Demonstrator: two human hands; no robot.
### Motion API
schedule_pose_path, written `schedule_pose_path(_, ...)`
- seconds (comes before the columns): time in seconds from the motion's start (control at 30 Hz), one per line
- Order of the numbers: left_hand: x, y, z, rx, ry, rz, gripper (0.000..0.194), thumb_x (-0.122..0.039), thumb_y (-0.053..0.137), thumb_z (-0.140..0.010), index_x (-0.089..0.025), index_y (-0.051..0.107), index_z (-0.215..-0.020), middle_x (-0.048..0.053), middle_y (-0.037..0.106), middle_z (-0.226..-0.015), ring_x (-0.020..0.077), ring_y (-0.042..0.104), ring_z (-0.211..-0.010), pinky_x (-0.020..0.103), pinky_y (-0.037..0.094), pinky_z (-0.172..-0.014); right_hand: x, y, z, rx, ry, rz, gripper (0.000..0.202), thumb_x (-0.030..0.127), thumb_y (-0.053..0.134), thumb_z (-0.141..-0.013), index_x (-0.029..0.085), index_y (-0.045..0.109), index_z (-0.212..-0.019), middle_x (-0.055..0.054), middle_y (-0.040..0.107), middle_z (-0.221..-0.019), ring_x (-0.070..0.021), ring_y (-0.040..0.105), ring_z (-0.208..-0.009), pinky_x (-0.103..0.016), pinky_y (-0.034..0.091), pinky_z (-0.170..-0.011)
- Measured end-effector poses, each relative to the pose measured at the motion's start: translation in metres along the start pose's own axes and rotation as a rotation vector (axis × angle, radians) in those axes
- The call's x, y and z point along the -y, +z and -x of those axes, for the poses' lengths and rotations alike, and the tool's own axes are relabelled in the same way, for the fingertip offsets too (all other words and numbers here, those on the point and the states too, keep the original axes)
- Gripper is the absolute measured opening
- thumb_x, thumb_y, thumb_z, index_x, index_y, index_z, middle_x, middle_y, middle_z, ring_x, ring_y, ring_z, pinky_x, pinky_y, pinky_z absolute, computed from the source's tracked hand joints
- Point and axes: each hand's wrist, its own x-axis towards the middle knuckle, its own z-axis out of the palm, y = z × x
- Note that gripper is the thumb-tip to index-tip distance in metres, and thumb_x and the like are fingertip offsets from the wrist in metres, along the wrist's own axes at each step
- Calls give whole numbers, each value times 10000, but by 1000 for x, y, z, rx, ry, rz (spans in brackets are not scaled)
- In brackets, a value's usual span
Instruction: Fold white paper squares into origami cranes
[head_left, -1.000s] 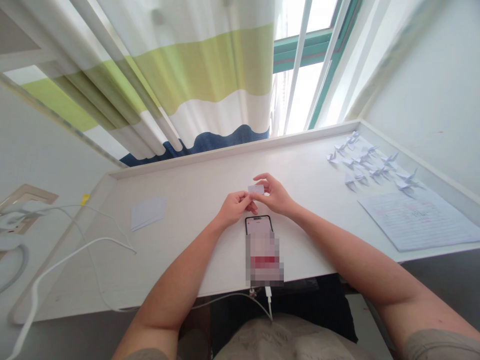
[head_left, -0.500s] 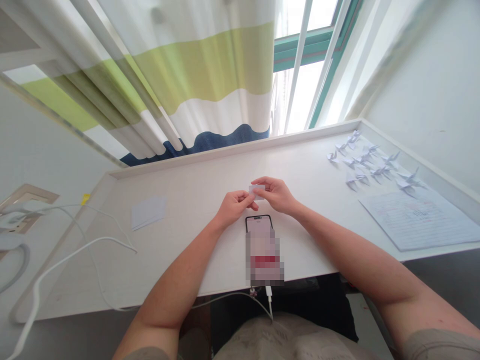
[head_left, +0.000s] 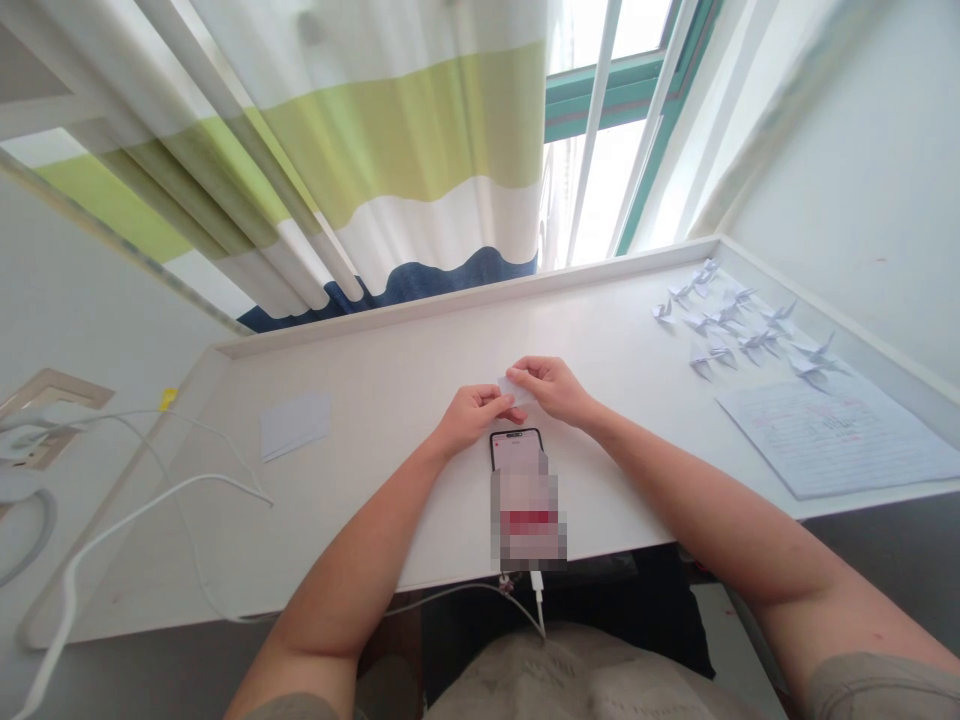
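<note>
Between my two hands is a small piece of white folded paper (head_left: 517, 393), held just above the desk beyond the phone. My left hand (head_left: 474, 414) pinches its lower left part between thumb and fingers. From the right, my right hand (head_left: 549, 386) grips its upper edge with thumb and forefinger. Fingers cover much of the paper, so its exact folds cannot be made out. A phone (head_left: 517, 442) lies face up just below my hands, most of its screen blurred out, with a white charging plug (head_left: 536, 588) at its near end.
Several folded paper cranes (head_left: 739, 320) stand at the back right. Before them lies a sheet with handwriting (head_left: 832, 440). White paper squares (head_left: 295, 425) lie on the white desk (head_left: 390, 370) at left. A white cable (head_left: 135, 515) loops over the left side, near a wall socket (head_left: 56, 420).
The paper has turned to a tilt between my fingers. My right thumb has shifted up toward its upper edge, and my left hand has moved slightly. Everything else stays put.
</note>
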Motion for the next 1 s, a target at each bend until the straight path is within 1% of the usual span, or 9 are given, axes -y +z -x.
schedule_pose_path(0.1, -1, 2, -1, -113, 23, -16, 498, -643, 779, -878, -147, 739, -862, 142, 844, -924, 236, 804, -803, 345, 573, -784, 1, 1, -1, -9, 10, -117, 517, 687, 640, -950, 192, 731, -834, -35, 725, -795, -172, 641, -744, -338, 526, -730)
schedule_pose_path(0.2, -1, 5, -2, -199, 31, 44, 546, -686, 771, -867, -146, 740, -944, 157, 847, -1020, 234, 808, -760, 335, 568, -731, 0, 2, -1, -13, 19, -200, 494, 698, 736, -888, 204, 738, -918, -46, 769, -894, -195, 702, -832, -381, 592, -830)
schedule_pose_path(0.27, -2, 7, -2, -225, 28, 66, 557, -693, 777, -862, -146, 734, -962, 163, 843, -1057, 234, 811, -751, 330, 570, -714, -1, 2, -1, -8, 4, -185, 486, 675, 823, -822, 207, 737, -917, -49, 777, -897, -200, 715, -828, -388, 604, -836)
schedule_pose_path(0.4, -2, 7, -2, -214, 6, -5, 523, -651, 820, -838, -144, 741, -941, 148, 837, -979, 230, 805, -765, 293, 559, -649, -2, -1, -2, -6, -16, -106, 469, 663, 826, -827, 200, 744, -837, -52, 770, -819, -195, 705, -780, -374, 593, -802)
schedule_pose_path(0.53, 0, 1, -4, -301, 136, -25, 532, -577, 888, -778, -171, 741, -1089, 82, 827, -918, 202, 779, -761, 266, 555, -615, -1, -3, -2, 37, -10, -82, 439, 621, 847, -810, 192, 756, -803, -59, 776, -795, -201, 712, -768, -375, 593, -792)
schedule_pose_path(0.6, 1, -2, -5, -294, 149, -18, 498, -571, 873, -790, -163, 767, -1056, 76, 821, -877, 197, 768, -776, 269, 568, -624, -1, -3, -1, 72, 1, -67, 425, 606, 851, -805, 188, 771, -806, -63, 786, -810, -199, 712, -766, -372, 593, -784)
schedule_pose_path(0.7, -1, -4, -5, -288, 105, 0, 451, -566, 873, -784, -152, 791, -945, 86, 819, -849, 195, 755, -771, 275, 577, -622, -3, -1, -1, 98, 4, -58, 418, 600, 832, -824, 184, 789, -843, -75, 803, -855, -197, 716, -779, -366, 594, -779)
schedule_pose_path(0.87, -4, -4, -4, -337, 62, 40, 450, -566, 906, -740, -149, 786, -861, 100, 819, -830, 210, 765, -758, 282, 572, -612, -8, 2, -2, 6, -14, -88, 445, 579, 877, -799, 197, 759, -992, -58, 799, -855, -186, 715, -755, -362, 596, -756)
schedule_pose_path(1.0, -4, -2, -4, -351, 53, 42, 454, -566, 911, -733, -147, 781, -847, 103, 817, -820, 210, 766, -743, 277, 563, -599, -9, 3, -2, 0, 3, -115, 469, 628, 877, -786, 191, 745, -897, -74, 800, -862, -193, 725, -773, -356, 603, -737)
